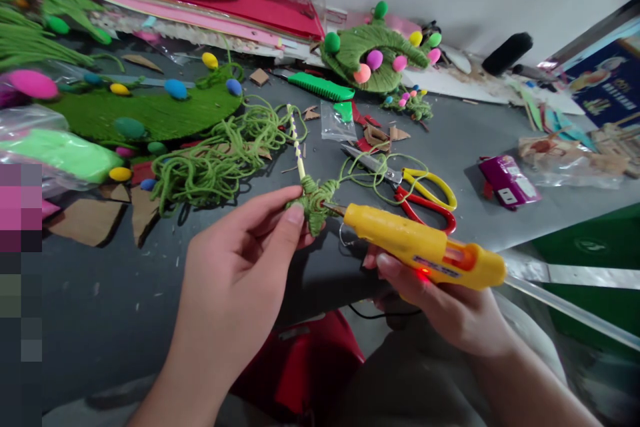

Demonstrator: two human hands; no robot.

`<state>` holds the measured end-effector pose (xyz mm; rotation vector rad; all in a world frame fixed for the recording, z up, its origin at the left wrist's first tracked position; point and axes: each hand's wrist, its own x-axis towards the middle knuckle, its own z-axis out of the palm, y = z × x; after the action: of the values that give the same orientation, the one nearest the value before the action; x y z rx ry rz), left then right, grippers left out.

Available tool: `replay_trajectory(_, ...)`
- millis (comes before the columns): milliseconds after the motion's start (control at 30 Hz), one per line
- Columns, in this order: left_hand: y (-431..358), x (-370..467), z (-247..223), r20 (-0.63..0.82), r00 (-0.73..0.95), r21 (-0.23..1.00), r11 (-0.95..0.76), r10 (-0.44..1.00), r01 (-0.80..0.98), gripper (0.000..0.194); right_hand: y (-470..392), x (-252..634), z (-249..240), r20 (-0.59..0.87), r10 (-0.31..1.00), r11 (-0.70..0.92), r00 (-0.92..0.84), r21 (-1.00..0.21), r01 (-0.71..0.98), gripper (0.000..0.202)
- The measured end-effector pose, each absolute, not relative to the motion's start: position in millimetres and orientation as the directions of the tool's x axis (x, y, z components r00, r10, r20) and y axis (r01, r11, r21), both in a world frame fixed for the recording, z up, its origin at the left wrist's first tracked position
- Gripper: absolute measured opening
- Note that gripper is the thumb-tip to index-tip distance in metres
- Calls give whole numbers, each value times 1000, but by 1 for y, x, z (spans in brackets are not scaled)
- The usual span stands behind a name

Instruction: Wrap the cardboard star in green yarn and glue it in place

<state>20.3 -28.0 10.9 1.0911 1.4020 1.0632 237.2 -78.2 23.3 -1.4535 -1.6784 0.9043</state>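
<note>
My left hand (245, 267) is closed on a small star-like shape wrapped in green yarn (316, 219), pinched between thumb and fingers. A striped pale stick (298, 147) rises behind it; whether the two are joined I cannot tell. My right hand (440, 307) grips a yellow hot glue gun (400, 237), its metal nozzle at the middle of the yarn star. A clear glue stick (575, 310) protrudes from the gun's rear, and a red light glows on its side. A strand of green yarn (350, 163) runs from the star toward scissors (425, 197) with red and yellow handles.
Loose green yarn (215, 163) lies left of the star. Yarn-wrapped green shapes (165, 113) with coloured balls sit behind it. A green-handled cutter (323, 85), cardboard scraps (90, 217) and a purple packet (510, 181) are on the grey table (150, 300).
</note>
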Motion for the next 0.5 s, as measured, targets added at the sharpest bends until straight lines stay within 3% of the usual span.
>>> replay_trajectory(167, -28, 21, 10, -191, -69, 979, 195, 979, 57, 33, -82, 240, 29, 63, 997, 72, -35, -902, 427, 9)
replay_trajectory(267, -29, 21, 12, -199, -77, 976, 205, 977, 79, 36, -80, 253, 33, 25, 992, -32, 124, -900, 436, 12)
replay_trajectory(400, -30, 20, 14, -202, -62, 976, 206, 977, 72, 32, -64, 297, 37, 157, 915, -69, 372, -846, 528, 33)
replay_trajectory(500, -30, 21, 12, -190, -59, 980, 193, 980, 56, 31, -44, 337, 38, 136, 789, -361, 599, -686, 631, 52)
